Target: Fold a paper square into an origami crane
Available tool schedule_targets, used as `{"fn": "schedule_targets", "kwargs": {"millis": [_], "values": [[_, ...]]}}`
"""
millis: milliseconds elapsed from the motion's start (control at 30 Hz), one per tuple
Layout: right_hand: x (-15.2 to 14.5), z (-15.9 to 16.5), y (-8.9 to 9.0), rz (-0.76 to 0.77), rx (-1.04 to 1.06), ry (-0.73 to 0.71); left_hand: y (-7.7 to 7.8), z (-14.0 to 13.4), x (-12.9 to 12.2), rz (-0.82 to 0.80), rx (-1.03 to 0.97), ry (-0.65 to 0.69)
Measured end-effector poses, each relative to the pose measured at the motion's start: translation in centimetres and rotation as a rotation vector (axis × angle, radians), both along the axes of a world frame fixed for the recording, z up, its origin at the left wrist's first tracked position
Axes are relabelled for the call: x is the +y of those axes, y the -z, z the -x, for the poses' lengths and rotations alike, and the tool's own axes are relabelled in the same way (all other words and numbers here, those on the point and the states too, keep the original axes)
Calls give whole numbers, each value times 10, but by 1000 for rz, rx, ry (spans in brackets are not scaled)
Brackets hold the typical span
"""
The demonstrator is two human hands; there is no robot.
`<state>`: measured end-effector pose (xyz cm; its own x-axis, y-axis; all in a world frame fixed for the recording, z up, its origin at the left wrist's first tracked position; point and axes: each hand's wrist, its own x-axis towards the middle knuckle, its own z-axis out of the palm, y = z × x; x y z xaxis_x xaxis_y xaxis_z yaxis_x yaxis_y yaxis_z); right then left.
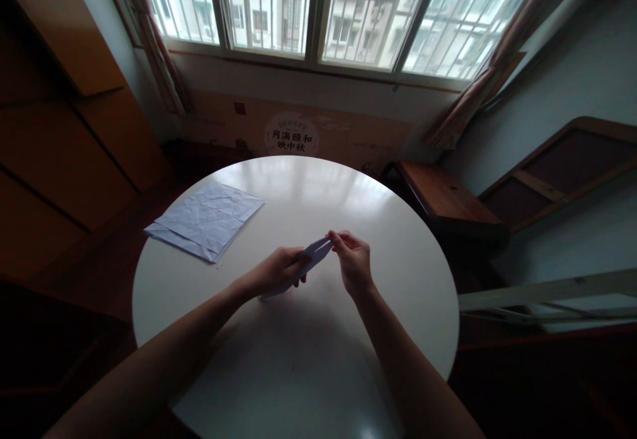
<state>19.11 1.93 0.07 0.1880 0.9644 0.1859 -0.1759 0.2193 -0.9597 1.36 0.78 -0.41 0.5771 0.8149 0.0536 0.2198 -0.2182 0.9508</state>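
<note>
A narrow folded piece of pale paper (pixel 315 257) is held just above the middle of the round white table (pixel 298 210). My left hand (pixel 286 268) is closed around its middle, with the fingers wrapped underneath. At the paper's far right tip, my right hand (pixel 352 258) pinches the end between thumb and fingertips. A dark gap shows between the layers near that tip. The paper's lower left end reaches out below my left hand, close to the tabletop.
Creased pale paper sheets (pixel 212 217) lie at the table's left edge, slightly overhanging it. A wooden bench (pixel 442 190) stands beyond the right side. Behind the table, a printed cardboard panel (pixel 343 130) leans below the barred window. Wooden cabinets (pixel 64 154) are at the left.
</note>
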Motion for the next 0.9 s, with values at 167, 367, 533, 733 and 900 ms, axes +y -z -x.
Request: {"fn": "schedule_targets", "kwargs": {"millis": [167,367,533,733,900], "values": [[1,-1,4,-13,4,-40,-5,1,0,175,-80,28],[4,-5,7,49,48,-47,-3,2,4,283,-142,23],[1,-3,3,205,-33,-160,1,2,9,262,-197,-57],[-5,5,-1,178,-80,-261,-1,2,9,254,-177,-104],[2,-3,5,213,-63,-130,-1,3,9,335,-131,-63]]}}
